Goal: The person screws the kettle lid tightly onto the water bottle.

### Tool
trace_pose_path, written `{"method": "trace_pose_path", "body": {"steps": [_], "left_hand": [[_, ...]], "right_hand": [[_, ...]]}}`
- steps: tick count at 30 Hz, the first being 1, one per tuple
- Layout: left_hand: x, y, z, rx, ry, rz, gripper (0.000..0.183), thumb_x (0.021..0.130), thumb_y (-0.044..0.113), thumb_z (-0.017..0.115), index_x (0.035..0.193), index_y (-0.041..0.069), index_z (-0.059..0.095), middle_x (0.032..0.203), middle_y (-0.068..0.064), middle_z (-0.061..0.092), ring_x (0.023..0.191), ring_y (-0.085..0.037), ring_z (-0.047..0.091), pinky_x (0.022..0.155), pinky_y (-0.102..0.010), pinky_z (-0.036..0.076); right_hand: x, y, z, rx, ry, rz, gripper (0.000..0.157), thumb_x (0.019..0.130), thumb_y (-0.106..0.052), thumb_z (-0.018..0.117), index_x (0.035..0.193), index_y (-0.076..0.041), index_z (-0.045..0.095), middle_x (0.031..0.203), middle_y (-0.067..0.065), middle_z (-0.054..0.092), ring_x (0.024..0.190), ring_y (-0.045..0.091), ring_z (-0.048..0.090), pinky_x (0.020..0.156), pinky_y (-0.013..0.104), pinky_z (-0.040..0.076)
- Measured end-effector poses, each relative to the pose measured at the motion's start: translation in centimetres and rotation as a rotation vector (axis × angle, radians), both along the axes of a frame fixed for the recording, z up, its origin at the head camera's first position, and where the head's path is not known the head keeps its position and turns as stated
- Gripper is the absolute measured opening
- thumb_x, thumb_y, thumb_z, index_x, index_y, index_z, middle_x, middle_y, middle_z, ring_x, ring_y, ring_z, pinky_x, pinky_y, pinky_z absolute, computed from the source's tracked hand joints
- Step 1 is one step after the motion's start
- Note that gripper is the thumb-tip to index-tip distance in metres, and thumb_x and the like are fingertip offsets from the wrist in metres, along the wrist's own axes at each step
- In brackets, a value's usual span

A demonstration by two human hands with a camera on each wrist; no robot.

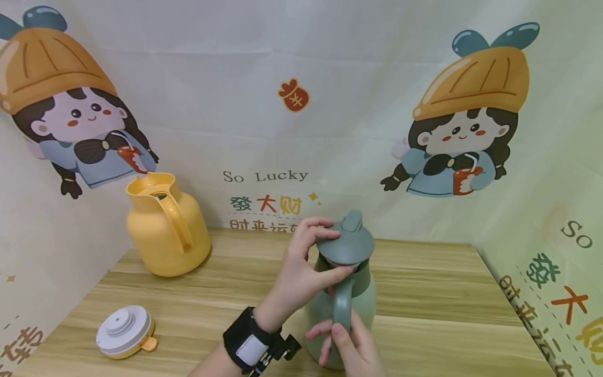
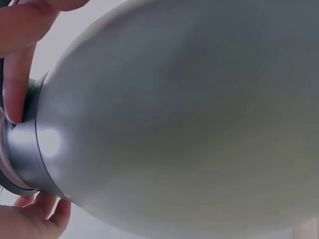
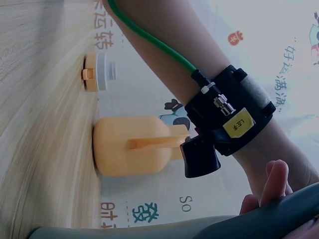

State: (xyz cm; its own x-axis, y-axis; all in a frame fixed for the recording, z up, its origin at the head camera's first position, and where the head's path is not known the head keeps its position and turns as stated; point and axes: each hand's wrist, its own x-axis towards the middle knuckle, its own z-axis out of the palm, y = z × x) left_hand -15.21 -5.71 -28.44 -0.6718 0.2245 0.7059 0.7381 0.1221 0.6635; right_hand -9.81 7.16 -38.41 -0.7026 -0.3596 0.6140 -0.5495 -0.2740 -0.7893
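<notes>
A pale green vacuum jug (image 1: 367, 301) stands on the wooden table near its front, with a darker grey-green collar and handle (image 1: 343, 303). My left hand (image 1: 299, 262) holds the jug's grey-green lid (image 1: 348, 243) at the mouth, fingers over its far left side and thumb along the near edge. Below the lid's near edge, a pale strip shows above the collar. Lower down, my right hand (image 1: 355, 348) grips the handle, its fingers wrapped round it. In the left wrist view the jug's body (image 2: 179, 119) fills most of the picture, and fingers lie by the collar.
At the back left stands a yellow jug (image 1: 165, 235), its mouth uncovered. Nearer the front left, a white and yellow lid (image 1: 124, 332) lies with its white stepped side up. A printed cloth (image 1: 348, 104) hangs behind the table and along its sides.
</notes>
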Motion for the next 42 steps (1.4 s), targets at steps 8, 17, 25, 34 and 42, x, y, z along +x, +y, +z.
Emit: {"method": "trace_pose_path", "body": {"steps": [8,17,25,34,42], "left_hand": [[-1.3,-0.3,-1.9,-0.037,0.029,0.022,0.047,0.066,0.003,0.08,0.106,0.008,0.056,0.123,-0.011,0.042,0.114,-0.024,0.041,0.094,-0.046,0.034],[-2.2,-0.5,-3.2,-0.094,0.101,0.047,0.046,0.071,0.013,0.079,0.109,0.013,0.054,0.125,-0.003,0.042,0.114,-0.022,0.043,0.092,-0.042,0.038],[-1.9,-0.5,-3.1,-0.141,0.151,0.041,0.048,0.069,0.009,0.078,0.11,0.008,0.053,0.125,-0.009,0.042,0.114,-0.024,0.044,0.091,-0.04,0.04],[0.3,-0.4,-0.6,-0.163,0.143,0.02,0.044,0.068,-0.002,0.074,0.105,-0.002,0.05,0.121,-0.019,0.043,0.112,-0.032,0.045,0.091,-0.04,0.041],[0.5,-0.4,-0.5,-0.179,0.103,0.031,0.046,0.07,0.005,0.077,0.106,-0.001,0.05,0.121,-0.017,0.043,0.113,-0.027,0.043,0.094,-0.04,0.038]], "right_hand": [[0.1,0.1,0.0,0.009,-0.017,0.004,0.04,0.098,0.006,0.022,0.138,0.007,0.018,0.091,0.025,0.06,0.052,0.026,0.055,0.063,0.033,0.049],[0.2,0.1,0.0,0.014,-0.017,-0.018,0.034,0.098,0.007,0.023,0.132,0.011,0.023,0.09,0.024,0.061,0.052,0.026,0.055,0.067,0.031,0.048],[-0.1,0.0,-0.3,-0.005,0.055,-0.022,0.028,0.097,0.008,0.023,0.124,0.013,0.029,0.088,0.025,0.061,0.05,0.025,0.055,0.064,0.031,0.048],[-0.1,0.0,-0.1,0.005,0.034,-0.03,0.027,0.098,0.007,0.023,0.124,0.013,0.029,0.089,0.024,0.061,0.051,0.024,0.055,0.065,0.03,0.048],[-0.1,0.0,-0.1,0.013,0.034,-0.028,0.027,0.098,0.008,0.023,0.123,0.011,0.031,0.089,0.023,0.061,0.051,0.025,0.055,0.067,0.03,0.047]]}}
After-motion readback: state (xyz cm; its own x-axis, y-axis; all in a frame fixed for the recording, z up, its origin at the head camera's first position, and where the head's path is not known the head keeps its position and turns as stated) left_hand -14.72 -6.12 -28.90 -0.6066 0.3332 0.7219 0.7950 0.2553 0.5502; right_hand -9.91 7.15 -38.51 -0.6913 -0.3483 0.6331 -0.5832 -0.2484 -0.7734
